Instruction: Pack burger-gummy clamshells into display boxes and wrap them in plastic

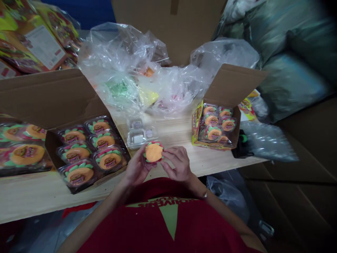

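Note:
Close to my body, at the table's front edge, my left hand [137, 168] is closed round a toy burger [154, 152] from its left and below. The burger has a plain orange bun top with green and red layers round its rim, and clear plastic shows beneath it. My right hand [179, 163] pinches the burger's right edge with bent fingers. Just behind it on the table lie open clear plastic clamshells [135, 137]. To the left, an open carton [98, 179] holds several packed burgers with printed labels; the nearest one [80, 174] sits at its front.
On the right stands a smaller open display box [214, 144] of packed burgers. Clear plastic bags [123, 52] with green, yellow and orange pieces lie along the back. Another box of burgers [26, 156] is at far left. Grey sacks [292, 77] and a bubble-wrap bag [268, 140] are at right.

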`<act>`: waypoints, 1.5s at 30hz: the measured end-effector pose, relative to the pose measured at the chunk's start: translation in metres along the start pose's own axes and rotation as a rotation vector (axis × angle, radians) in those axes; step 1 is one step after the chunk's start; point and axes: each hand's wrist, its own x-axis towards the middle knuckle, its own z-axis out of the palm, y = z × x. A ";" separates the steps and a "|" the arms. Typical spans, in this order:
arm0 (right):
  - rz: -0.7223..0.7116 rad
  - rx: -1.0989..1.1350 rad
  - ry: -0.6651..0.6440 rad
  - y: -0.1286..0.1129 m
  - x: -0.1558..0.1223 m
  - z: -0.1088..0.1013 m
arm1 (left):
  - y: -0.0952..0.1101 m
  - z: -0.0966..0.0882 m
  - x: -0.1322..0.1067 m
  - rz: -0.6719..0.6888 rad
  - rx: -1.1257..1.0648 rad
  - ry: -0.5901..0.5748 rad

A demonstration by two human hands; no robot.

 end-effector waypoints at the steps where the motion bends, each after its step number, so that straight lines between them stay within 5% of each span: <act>1: -0.047 -0.033 -0.011 0.001 -0.001 0.000 | 0.001 0.000 0.000 -0.003 -0.015 0.020; 6: -0.145 -0.108 -0.012 0.002 -0.003 0.001 | -0.002 0.001 -0.001 0.060 0.052 0.003; 16: -0.122 0.013 -0.060 0.002 -0.011 0.004 | -0.007 0.000 -0.002 0.167 0.153 0.006; 18: 0.091 0.219 -0.040 0.004 -0.006 0.004 | -0.006 0.001 -0.004 0.174 0.190 -0.018; 22: 0.843 0.788 -0.021 0.021 0.021 0.010 | -0.006 0.003 -0.007 0.151 0.261 -0.068; 24: 0.962 1.009 -0.095 0.030 0.035 0.015 | -0.007 0.002 -0.007 0.116 0.269 -0.059; 33: 0.245 0.724 -0.247 0.022 0.026 -0.007 | -0.003 -0.001 -0.011 -0.065 0.205 0.001; 39: 0.080 0.553 -0.354 0.011 0.007 -0.023 | 0.003 -0.003 -0.007 -0.155 0.054 0.026; 45: -0.193 0.303 -0.299 0.022 -0.005 -0.010 | 0.010 0.002 -0.006 -0.248 -0.020 0.031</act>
